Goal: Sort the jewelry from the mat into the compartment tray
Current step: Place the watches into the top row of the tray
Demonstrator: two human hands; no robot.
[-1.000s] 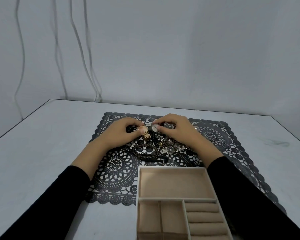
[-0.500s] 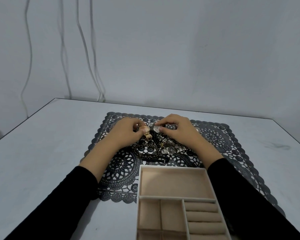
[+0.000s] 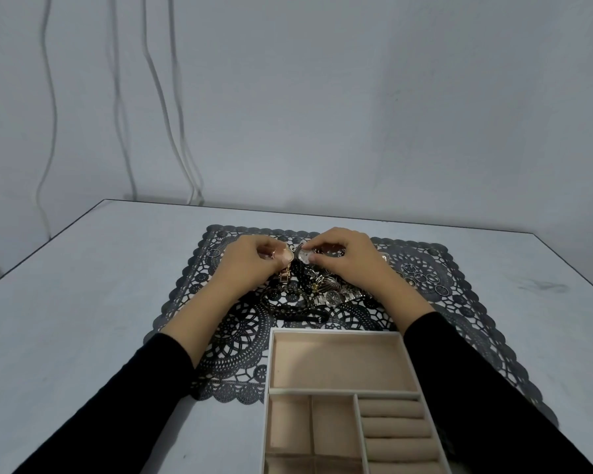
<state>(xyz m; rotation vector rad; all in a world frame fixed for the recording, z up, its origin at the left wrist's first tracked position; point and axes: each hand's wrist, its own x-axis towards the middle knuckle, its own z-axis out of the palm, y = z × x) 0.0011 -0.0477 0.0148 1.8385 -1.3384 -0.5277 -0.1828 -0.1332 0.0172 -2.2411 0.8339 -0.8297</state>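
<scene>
— where is the jewelry (image 3: 326,290)?
— heaped mid-mat (image 3: 459,295), beyond the compartment tray (image 3: 343,392), whose far end sits on the mat.
— and the hands?
— the left hand (image 3: 247,268) pinches a rose-gold watch (image 3: 284,275) in curled fingers; the right hand (image 3: 353,265) pinches a silver watch face (image 3: 304,257) just beside it, above the heap.

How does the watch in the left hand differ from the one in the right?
Colour: the left hand pinches a rose-gold watch; the right hand pinches a silver watch. Band: the rose-gold watch's linked band hangs down; the silver watch's band is hard to tell from the pile. Both have round faces, held over the mat.
</scene>
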